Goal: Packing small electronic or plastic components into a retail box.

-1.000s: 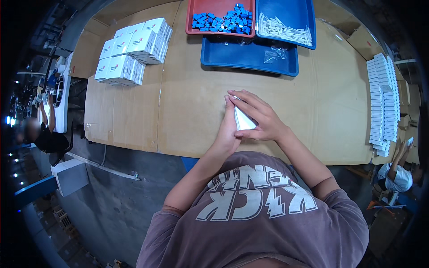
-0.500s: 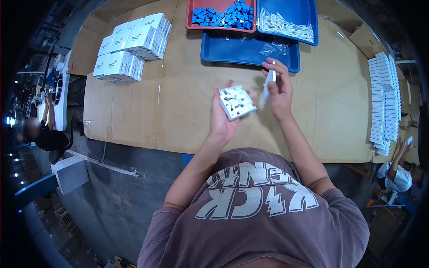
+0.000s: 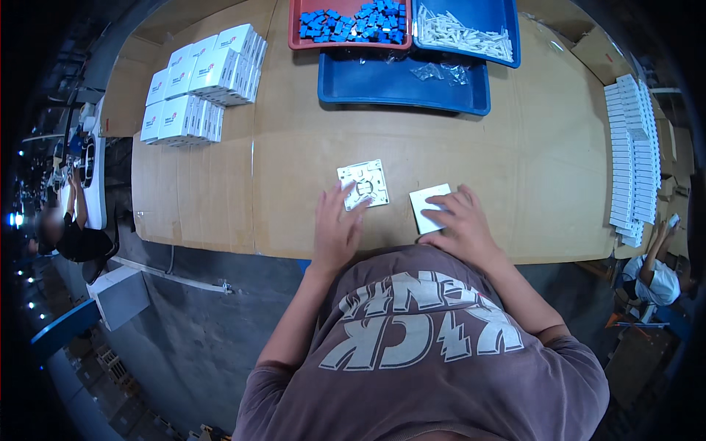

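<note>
Brown cardboard covers the bench, head view. Near the middle lies an openwork white square plastic plate, worked face up; at 4 o'clock from it, apart, a smooth white square plate. Left hand: grip loosely spread, fingers over the first plate's 7 o'clock edge. Right hand: fingers fanned across the smooth plate; cannot tell whether the grip pinches it.

Done, by judgement: closed white cardboard boxes stacked at 10 o'clock, flat white stacked pieces at 3; contents unseen. Left: the plates lie unjoined, so this pair reads as unfinished. Loose stock remains: small blue blocks in a red plastic tray at 12, slim white sticks in a blue plastic tray at 1.
</note>
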Demonstrator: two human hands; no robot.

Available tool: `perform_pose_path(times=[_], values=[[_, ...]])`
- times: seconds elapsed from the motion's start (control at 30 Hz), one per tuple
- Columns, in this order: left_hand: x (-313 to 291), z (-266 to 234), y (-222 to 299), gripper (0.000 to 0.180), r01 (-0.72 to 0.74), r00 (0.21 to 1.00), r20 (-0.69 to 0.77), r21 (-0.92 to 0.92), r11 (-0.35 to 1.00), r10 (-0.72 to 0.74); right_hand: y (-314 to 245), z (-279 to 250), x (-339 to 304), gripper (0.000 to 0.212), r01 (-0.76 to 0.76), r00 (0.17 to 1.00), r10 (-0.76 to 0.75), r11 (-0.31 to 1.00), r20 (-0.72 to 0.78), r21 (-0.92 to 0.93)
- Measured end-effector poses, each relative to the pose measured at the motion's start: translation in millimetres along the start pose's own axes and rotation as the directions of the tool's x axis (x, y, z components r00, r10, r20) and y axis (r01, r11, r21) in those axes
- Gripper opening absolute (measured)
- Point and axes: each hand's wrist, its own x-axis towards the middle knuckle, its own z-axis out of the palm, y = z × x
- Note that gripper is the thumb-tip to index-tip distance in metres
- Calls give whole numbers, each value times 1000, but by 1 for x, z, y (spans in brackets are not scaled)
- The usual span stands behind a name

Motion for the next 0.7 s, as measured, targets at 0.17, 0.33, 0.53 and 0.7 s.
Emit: perform_pose_path(times=[0.17,0.33,0.53,0.7], values=[[13,11,18,44,-25,971,239,24,999,19,1,21,8,44,-111,993,111,994,-30,-4],[47,27,21,48,11,986,165,-40,999,-4,20,25,53,37,-152,977,138,985,-162,-77],[57,38,24,45,18,993,112,42,999,-23,50,-7,130,15,-177,877,152,984,-455,-14],[49,41,22,51,-9,999,50,38,999,7,102,-34,196,23,-421,835,363,905,-413,-57]])
